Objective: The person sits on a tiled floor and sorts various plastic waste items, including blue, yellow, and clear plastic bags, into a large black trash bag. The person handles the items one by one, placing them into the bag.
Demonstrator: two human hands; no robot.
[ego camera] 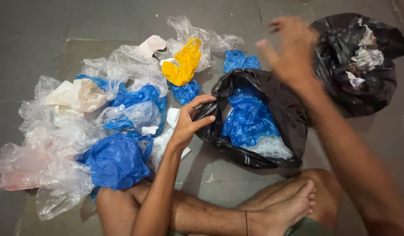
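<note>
Head view: I see the left hand [189,124] pinching the near-left rim of a black bag [278,113] that lies open on the floor, at centre, with blue plastic [249,116] and some clear film inside. The right hand [293,52] is raised above the bag's far side, fingers spread, empty, and motion-blurred. A second black bag [363,83] holding crumpled paper sits far right. A heap of clear, blue and yellow bags [119,122] lies left, just beside the left hand. To fill the bag well, I judge the rim should be held taut and lifted, keeping the mouth wide, while the free hand carries loose bags in one at a time.
</note>
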